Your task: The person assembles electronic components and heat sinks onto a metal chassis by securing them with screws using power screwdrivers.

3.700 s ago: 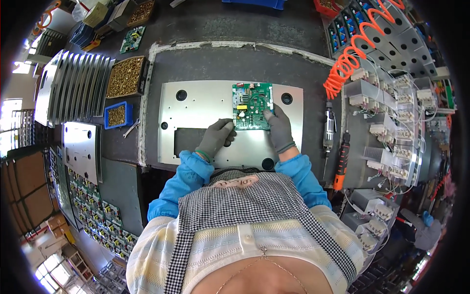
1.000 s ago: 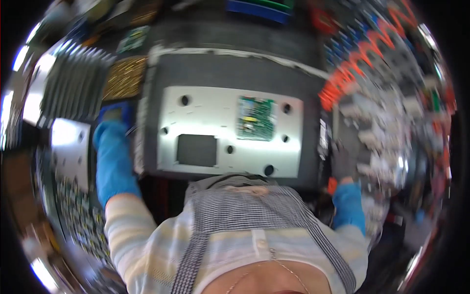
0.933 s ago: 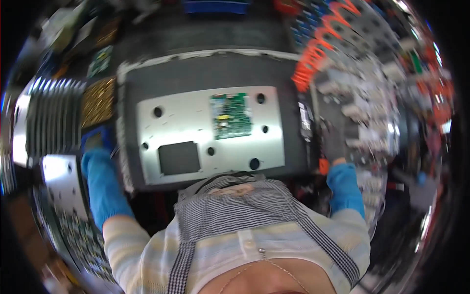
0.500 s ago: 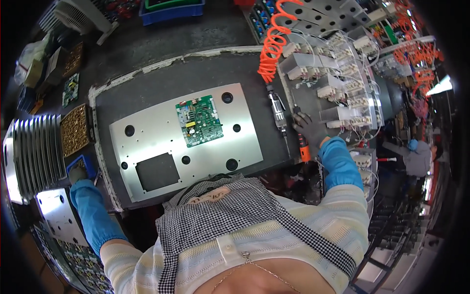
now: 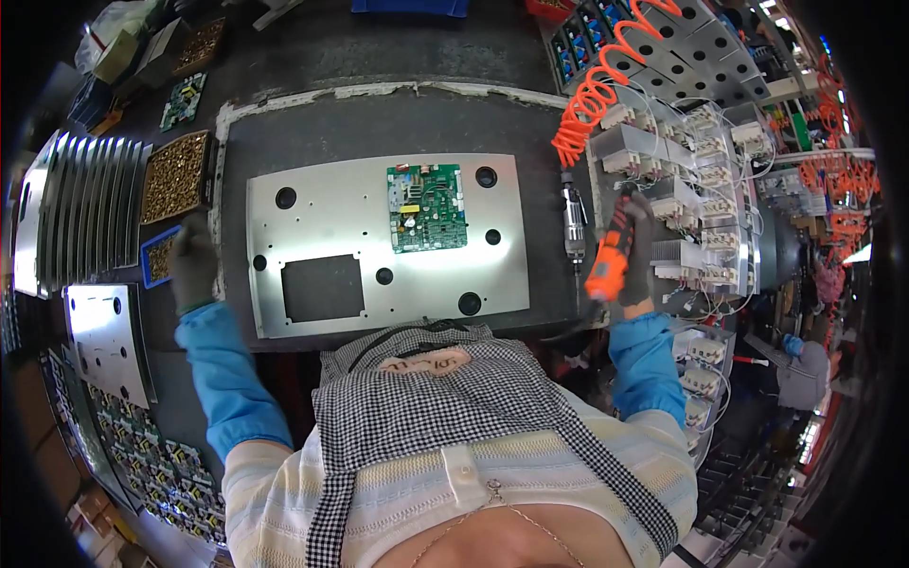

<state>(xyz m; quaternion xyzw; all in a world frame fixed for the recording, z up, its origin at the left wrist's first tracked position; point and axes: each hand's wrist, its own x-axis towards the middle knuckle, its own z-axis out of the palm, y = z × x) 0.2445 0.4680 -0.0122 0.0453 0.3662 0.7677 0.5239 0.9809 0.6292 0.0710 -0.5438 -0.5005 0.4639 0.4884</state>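
The driver (image 5: 611, 263) seems to be in use or just being readied: it is gripped in the right hand (image 5: 641, 241), orange end near. For any move left, clearance past the air tool (image 5: 573, 222) is called for. The left hand (image 5: 195, 263) is held beside the bin (image 5: 145, 265) — its grip cannot be told. The board (image 5: 428, 218) — green, yellow-parted — is laid flat on the plate (image 5: 431, 281), right of its middle.

A power driver (image 5: 611, 260), coiled hose (image 5: 589, 106) and rows of circuit boards (image 5: 154, 442) show an assembly workshop.
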